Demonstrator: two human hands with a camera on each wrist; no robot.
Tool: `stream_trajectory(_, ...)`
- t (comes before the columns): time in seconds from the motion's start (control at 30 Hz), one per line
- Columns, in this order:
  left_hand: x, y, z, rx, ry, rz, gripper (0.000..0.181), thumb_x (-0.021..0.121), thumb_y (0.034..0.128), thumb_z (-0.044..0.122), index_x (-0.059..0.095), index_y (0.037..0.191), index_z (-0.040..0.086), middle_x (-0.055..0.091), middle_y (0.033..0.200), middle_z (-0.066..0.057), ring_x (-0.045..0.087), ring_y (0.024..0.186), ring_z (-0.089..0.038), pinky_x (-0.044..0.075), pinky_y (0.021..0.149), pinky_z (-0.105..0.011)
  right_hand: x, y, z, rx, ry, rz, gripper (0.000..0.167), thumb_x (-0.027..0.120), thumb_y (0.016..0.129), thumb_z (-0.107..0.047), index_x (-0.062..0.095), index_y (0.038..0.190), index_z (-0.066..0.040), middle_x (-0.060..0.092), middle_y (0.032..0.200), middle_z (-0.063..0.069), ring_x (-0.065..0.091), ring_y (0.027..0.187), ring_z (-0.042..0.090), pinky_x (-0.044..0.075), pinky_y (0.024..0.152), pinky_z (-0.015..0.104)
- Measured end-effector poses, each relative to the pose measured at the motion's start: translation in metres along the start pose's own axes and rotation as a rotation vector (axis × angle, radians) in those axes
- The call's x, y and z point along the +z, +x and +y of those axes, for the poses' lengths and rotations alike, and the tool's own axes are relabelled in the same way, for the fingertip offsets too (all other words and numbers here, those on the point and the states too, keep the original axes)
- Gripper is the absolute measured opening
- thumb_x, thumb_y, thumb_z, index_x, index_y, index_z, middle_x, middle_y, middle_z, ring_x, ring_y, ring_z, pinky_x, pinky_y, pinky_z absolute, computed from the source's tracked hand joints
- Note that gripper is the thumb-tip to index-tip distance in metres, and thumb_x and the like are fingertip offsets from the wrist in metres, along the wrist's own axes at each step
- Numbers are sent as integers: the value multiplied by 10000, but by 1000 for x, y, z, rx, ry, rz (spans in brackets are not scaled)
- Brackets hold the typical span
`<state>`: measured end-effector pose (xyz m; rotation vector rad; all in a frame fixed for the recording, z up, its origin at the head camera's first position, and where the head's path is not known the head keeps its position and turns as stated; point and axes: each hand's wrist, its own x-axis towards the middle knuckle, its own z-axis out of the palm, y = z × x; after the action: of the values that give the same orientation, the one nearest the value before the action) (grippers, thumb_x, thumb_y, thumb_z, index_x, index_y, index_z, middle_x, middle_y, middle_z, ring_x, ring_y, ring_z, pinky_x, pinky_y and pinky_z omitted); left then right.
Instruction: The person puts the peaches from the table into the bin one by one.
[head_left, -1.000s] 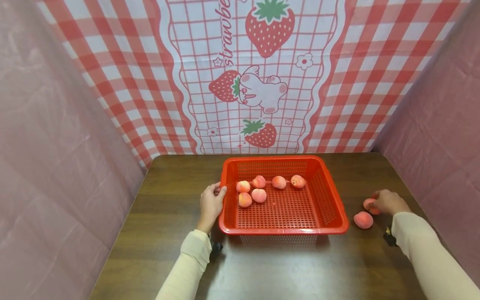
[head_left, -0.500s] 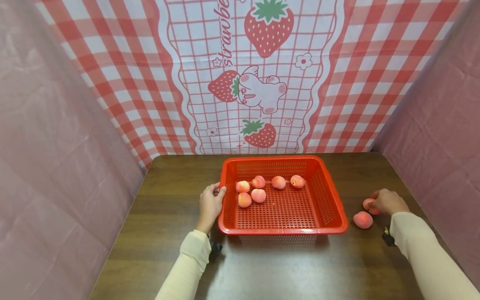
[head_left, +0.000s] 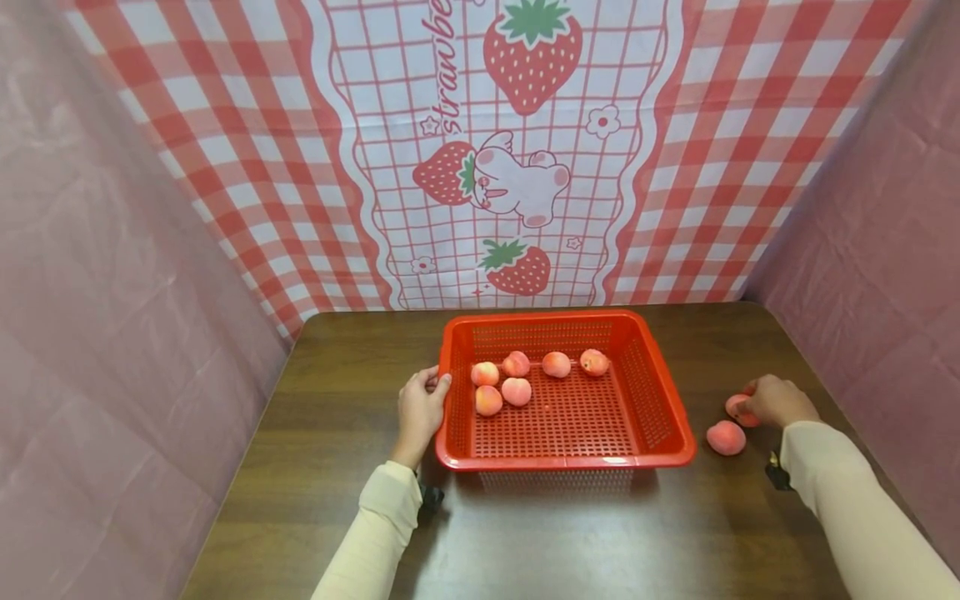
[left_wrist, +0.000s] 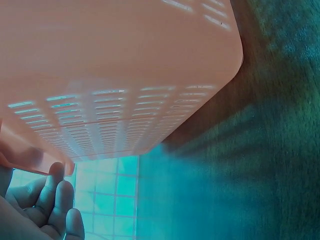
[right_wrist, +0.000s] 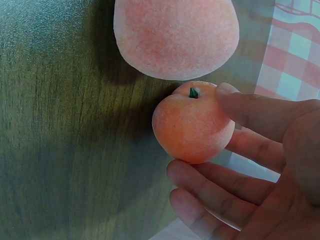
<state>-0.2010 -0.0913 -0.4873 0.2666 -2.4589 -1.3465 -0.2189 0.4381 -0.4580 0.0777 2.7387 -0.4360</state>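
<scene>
A red plastic basket (head_left: 660, 408) with perforated walls stands on the table, several peaches (head_left: 516, 392) lying toward its left and back. At its left side, my left hand (head_left: 420, 412) grips the rim, thumb on top; the left wrist view shows the fingers curled under the rim beside the slotted wall (left_wrist: 115, 115). Right of the basket, my right hand (head_left: 780, 402) holds a peach (right_wrist: 192, 125) with a small green stem between thumb and fingers. It appears to rest on the table. Another peach (head_left: 726, 437) lies just in front of it, close by.
The brown wooden table (head_left: 315, 500) ends at the back against a red-and-white checked cloth (head_left: 292, 167) printed with strawberries. Pink cloth (head_left: 112, 292) hangs at the left, and more pink cloth (head_left: 877, 275) at the right.
Both hands stay in place, the left on the basket rim and the right at the peach. Only the head view has shifted very slightly.
</scene>
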Motion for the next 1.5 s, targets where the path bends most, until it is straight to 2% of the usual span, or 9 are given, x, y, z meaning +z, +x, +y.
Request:
stream_trajectory(0.33,-1,3,1,-4,-1,-12,319,671,915,209,695,1156,1,712,965,-153,672,882,-282,543,837,-426,-3,-1,-2,2,-7,3,662,721,830,-403,571,1191,131,601,1126,360,563,992,528,469,807,599)
stream_trajectory(0.67,-1,3,-1,-24,-18,-11,325,674,916,201,690,1169,-2,706,977,-160,664,890,-283,548,840,-424,-2,3,-1,-6,-23,14,615,712,834,-384,589,1149,130,642,1040,307,600,922,462,481,788,576)
stream_trajectory(0.93,0,3,0,-10,-23,-6,325,682,906,200,694,1156,-7,709,960,-164,667,885,-297,541,841,-437,0,3,1,-26,-46,20,639,710,828,-408,593,1136,138,631,1060,341,581,950,529,482,779,592)
stream_trajectory(1.2,0,2,1,-10,-16,-13,325,677,909,202,693,1159,-6,710,956,-157,669,882,-287,539,840,-431,2,2,4,9,26,3,675,717,829,-449,588,1154,128,636,1084,322,566,998,522,460,827,614)
stream_trajectory(1.5,1,3,-1,-19,-15,-11,329,673,912,209,691,1164,-1,710,962,-152,669,890,-282,535,850,-431,2,2,3,8,27,10,720,725,812,-472,574,1165,137,630,1090,331,551,1014,544,453,834,629)
